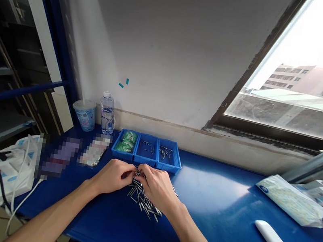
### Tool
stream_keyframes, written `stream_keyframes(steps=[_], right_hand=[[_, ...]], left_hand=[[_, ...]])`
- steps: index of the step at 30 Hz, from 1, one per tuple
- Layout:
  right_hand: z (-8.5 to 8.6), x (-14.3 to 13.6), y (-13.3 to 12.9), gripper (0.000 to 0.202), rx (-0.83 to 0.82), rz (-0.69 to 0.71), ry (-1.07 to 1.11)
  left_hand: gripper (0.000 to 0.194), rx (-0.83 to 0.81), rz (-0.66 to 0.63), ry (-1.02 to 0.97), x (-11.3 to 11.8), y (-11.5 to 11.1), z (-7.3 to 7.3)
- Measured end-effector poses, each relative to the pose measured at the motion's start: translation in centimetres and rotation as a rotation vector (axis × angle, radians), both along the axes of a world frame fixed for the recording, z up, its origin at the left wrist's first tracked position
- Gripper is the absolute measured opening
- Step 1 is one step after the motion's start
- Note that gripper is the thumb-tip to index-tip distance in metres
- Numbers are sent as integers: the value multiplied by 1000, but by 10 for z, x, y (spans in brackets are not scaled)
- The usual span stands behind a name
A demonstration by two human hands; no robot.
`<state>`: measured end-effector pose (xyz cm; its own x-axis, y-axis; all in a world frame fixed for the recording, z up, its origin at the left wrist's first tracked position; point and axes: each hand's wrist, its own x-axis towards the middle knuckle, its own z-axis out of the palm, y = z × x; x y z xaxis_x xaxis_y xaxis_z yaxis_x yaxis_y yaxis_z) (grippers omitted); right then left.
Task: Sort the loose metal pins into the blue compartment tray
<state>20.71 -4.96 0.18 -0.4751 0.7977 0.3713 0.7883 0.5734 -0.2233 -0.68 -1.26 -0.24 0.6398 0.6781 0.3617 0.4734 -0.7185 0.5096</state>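
Note:
A loose pile of thin silvery metal pins (144,206) lies on the blue table, partly under my right hand. My left hand (116,176) is closed in a pinch at the pile's upper left edge. Close against it, my right hand (156,183) has its fingers curled and pressed together, back of the hand upward. A slim metal pin shows between the fingertips of both hands; most of it is hidden. Just beyond them stand three joined blue bins. The left bin (113,149) holds green-and-clear packets, while the middle bin (145,161) and right bin (177,163) contain a few pins.
A water bottle (107,114) and a paper cup (85,115) stand by the wall. Left are two blurred flat items and a power strip (14,175) with cables. On the right lie a white oblong case (270,235) and a tissue packet (293,200).

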Motion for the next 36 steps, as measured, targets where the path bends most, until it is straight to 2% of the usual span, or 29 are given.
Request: stream_keyframes(steps=[2, 7, 11, 15, 19, 23, 28, 32, 36], right_hand=[[0, 1, 1, 2, 14, -9, -14], [-1, 1, 1, 19, 23, -16, -9], [0, 0, 0, 11, 14, 10, 3], [2, 0, 0, 20, -18, -8, -49], [3, 0, 0, 7, -41, 13, -37], [3, -1, -1, 16, -29, -7, -78], [5, -1, -1, 5, -38, -1, -61], [6, 0, -2, 18, -35, -16, -107], [6, 1, -2, 9, -36, 34, -79]], left_hand=[[20, -2, 4, -1, 1, -1, 1], [22, -20, -2, -22, 2, -1, 2], [22, -29, -5, -14, 2, -1, 3], [22, -26, -14, 1, 2, -2, 2], [23, -26, 0, 2, 2, -2, 2], [23, -29, -9, 1, 1, -2, 2], [24, -28, -4, 4, 2, -2, 3], [21, -30, -14, 9, 3, -3, 3], [20, -35, -21, 7, 3, -2, 2]])
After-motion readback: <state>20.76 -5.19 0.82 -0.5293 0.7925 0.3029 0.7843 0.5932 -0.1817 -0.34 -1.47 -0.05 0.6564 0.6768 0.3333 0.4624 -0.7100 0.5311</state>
